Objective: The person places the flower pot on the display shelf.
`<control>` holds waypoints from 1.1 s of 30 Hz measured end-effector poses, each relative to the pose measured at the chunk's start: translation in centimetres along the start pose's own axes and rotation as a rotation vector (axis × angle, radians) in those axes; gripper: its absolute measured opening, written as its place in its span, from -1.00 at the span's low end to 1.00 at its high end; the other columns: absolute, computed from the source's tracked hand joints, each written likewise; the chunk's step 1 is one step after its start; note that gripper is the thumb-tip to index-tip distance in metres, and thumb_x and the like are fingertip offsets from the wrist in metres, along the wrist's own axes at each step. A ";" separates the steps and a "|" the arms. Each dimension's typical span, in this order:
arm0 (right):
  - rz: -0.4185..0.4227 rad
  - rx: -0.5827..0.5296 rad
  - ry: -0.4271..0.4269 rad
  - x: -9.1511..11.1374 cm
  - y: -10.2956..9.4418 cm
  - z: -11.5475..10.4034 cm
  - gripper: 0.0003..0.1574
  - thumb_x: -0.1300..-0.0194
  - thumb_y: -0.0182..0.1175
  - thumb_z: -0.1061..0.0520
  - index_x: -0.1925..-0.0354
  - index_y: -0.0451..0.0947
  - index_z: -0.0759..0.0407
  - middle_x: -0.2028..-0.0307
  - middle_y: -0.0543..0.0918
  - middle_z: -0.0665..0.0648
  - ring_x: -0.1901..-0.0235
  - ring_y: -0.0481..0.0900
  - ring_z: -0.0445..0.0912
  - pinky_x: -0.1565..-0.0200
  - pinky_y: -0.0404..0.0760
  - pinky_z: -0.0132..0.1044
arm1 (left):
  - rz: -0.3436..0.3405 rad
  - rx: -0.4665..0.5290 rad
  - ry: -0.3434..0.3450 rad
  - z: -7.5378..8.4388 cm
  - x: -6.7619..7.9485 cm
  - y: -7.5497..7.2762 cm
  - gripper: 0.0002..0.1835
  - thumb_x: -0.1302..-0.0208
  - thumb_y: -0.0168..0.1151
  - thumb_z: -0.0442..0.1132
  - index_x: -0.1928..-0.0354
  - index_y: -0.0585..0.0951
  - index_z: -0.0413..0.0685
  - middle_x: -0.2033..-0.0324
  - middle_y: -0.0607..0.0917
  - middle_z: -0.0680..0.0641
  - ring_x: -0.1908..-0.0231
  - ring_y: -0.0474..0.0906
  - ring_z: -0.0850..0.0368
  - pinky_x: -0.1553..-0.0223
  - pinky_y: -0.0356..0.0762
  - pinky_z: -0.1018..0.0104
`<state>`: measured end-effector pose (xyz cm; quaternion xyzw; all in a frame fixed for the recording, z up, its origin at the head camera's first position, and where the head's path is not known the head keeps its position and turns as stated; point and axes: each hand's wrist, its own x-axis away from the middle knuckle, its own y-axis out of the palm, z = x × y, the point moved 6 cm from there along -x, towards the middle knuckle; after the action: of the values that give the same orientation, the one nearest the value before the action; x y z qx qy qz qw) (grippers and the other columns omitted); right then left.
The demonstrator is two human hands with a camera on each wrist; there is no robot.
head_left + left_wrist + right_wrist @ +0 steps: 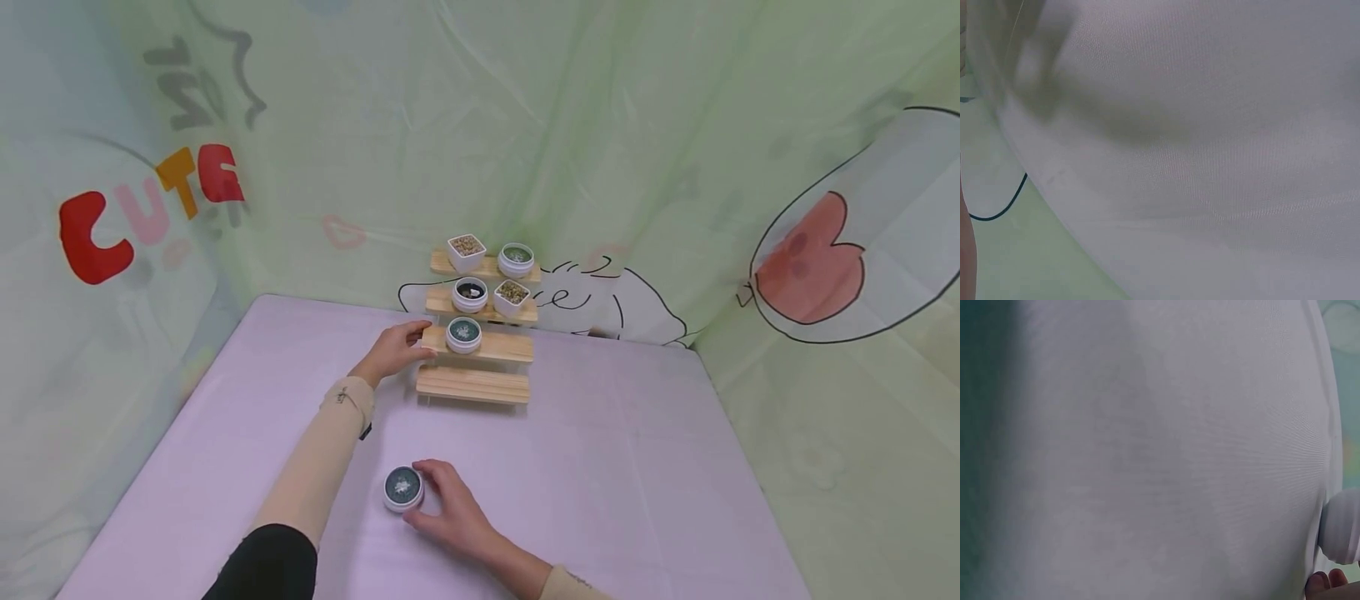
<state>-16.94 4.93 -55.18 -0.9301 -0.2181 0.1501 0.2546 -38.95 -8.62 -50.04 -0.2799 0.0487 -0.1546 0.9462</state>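
Note:
Reaching forward, my left hand (pixel 393 348) holds the left end of a tier of the wooden stepped stand (pixel 498 346), thumb in front and fingers behind. On that tier sits a round white pot (pixel 463 335) with dark green filling and pale flecks. My right hand (pixel 456 510) curves round a similar round white pot (pixel 403 489) on the near table, thumb and forefinger at its rim. The right wrist view catches this pot's ribbed side (pixel 1341 526) at the right edge, fingertips (pixel 1317 583) close below it. Little of the left hand shows in its wrist view.
Higher tiers carry a square bowl of tan bits (pixel 467 248), a green-filled round pot (pixel 516 260), a dark-filled round pot (pixel 470 294) and a square bowl of greenish bits (pixel 512 297). The lowest tier (pixel 472 385) is bare wood. Printed curtains (pixel 480 125) surround the pale cloth-covered table (pixel 622 467).

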 end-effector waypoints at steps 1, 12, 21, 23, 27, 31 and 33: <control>0.001 -0.002 0.004 0.0 0.1 0.0 -0.25 -0.12 0.43 0.15 -0.23 0.37 0.23 -0.16 0.46 0.17 -0.17 0.46 0.00 -0.25 0.48 -0.27 | 0.000 -0.001 -0.001 0.0 0.0 0.0 -0.22 -0.20 0.42 -0.12 -0.39 0.33 -0.25 -0.33 0.41 -0.24 -0.28 0.40 -0.10 -0.32 0.38 0.18; 0.023 -0.007 0.010 -0.3 0.7 0.4 -0.32 -0.15 0.41 0.16 -0.20 0.39 0.19 -0.13 0.50 0.11 -0.17 0.48 -0.04 -0.21 0.53 -0.26 | 0.003 -0.002 0.008 -0.1 -0.1 0.0 -0.23 -0.21 0.41 -0.12 -0.39 0.33 -0.25 -0.32 0.42 -0.24 -0.28 0.41 -0.10 -0.33 0.38 0.18; 0.039 -0.023 -0.037 -0.3 0.8 0.1 -0.40 -0.11 0.41 0.27 -0.10 0.42 0.21 -0.10 0.51 0.13 -0.16 0.49 -0.02 -0.26 0.49 -0.26 | 0.003 -0.004 0.007 -0.2 -0.2 0.0 -0.22 -0.20 0.42 -0.11 -0.39 0.33 -0.25 -0.32 0.43 -0.23 -0.28 0.41 -0.09 -0.32 0.38 0.19; 0.044 -0.024 -0.025 -0.3 0.8 0.2 -0.40 -0.10 0.42 0.27 -0.10 0.42 0.18 -0.10 0.51 0.12 -0.16 0.49 -0.05 -0.24 0.50 -0.28 | 0.002 -0.002 0.005 -0.2 -0.2 0.0 -0.22 -0.20 0.42 -0.11 -0.40 0.33 -0.24 -0.32 0.42 -0.23 -0.28 0.40 -0.09 -0.33 0.38 0.19; 0.062 -0.071 0.008 -0.4 0.8 0.5 -0.39 -0.09 0.41 0.30 -0.09 0.42 0.16 -0.09 0.49 0.13 -0.14 0.50 -0.04 -0.20 0.54 -0.31 | -0.005 -0.003 0.006 -0.3 -0.2 0.1 -0.22 -0.20 0.41 -0.11 -0.40 0.33 -0.24 -0.32 0.43 -0.23 -0.28 0.40 -0.08 -0.33 0.37 0.20; 0.090 -0.172 0.011 -0.7 0.3 0.5 -0.40 -0.07 0.38 0.41 -0.07 0.41 0.23 -0.09 0.45 0.20 -0.13 0.52 0.09 -0.15 0.57 -0.31 | -0.004 -0.015 0.006 -0.2 -0.1 0.1 -0.21 -0.20 0.42 -0.10 -0.40 0.33 -0.24 -0.32 0.42 -0.22 -0.29 0.39 -0.08 -0.33 0.37 0.21; 0.102 -0.201 0.017 -1.0 -0.1 0.4 -0.40 -0.06 0.37 0.46 -0.07 0.41 0.25 -0.10 0.44 0.21 -0.13 0.52 0.13 -0.11 0.59 -0.30 | -0.002 -0.019 0.001 -0.2 -0.1 0.0 -0.21 -0.20 0.42 -0.08 -0.40 0.33 -0.22 -0.33 0.42 -0.20 -0.29 0.39 -0.07 -0.33 0.37 0.22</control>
<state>-18.00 4.73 -55.32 -0.9621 -0.1821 0.1322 0.1541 -39.06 -8.65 -50.19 -0.2886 0.0505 -0.1551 0.9435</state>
